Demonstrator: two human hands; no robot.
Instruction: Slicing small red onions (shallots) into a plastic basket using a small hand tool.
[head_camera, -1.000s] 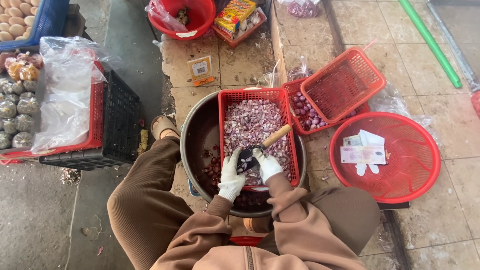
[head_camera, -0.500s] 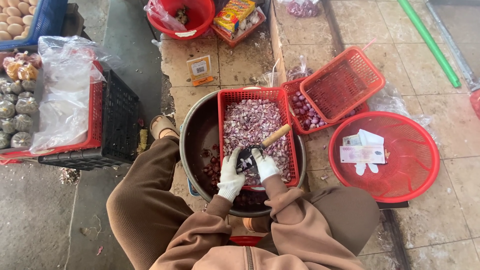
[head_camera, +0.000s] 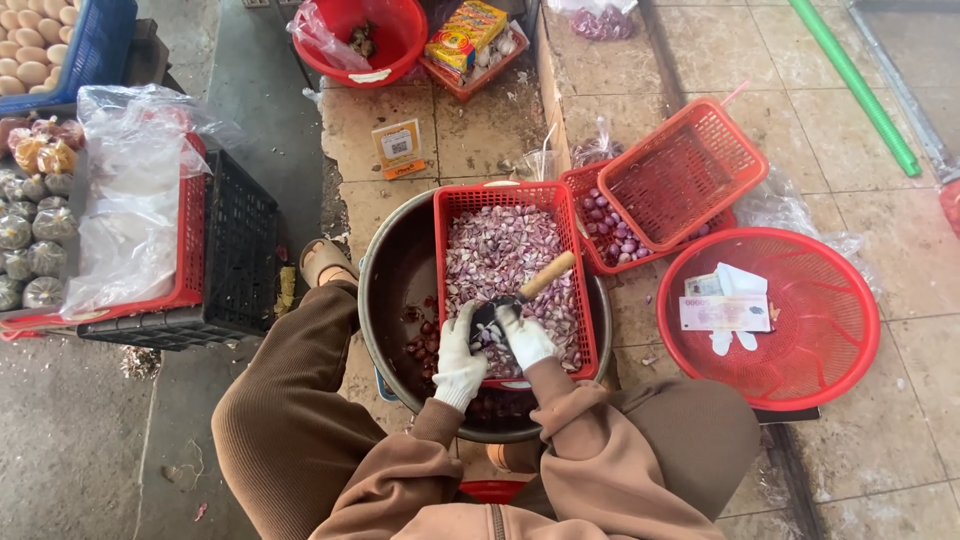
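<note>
I see white gloves (head_camera: 460, 355), brown sleeves (head_camera: 420, 470), purple-and-white shallot peelings (head_camera: 505, 255) in a red mesh basket (head_camera: 445, 215), and a dark metal basin (head_camera: 395, 290).

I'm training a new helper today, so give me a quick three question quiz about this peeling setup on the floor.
1. True or false: both hands wear white gloves.
2. What sits inside the big metal pot? A) a blue crate B) a red rectangular basket C) a green pole
3. What lies in the round red basket to the person's right?

Key:
1. True. The left hand and right hand are both gloved, working together over the red rectangular basket with a wooden-handled knife.
2. B. It holds a heap of purple peels.
3. Banknotes and paper slips.
</note>
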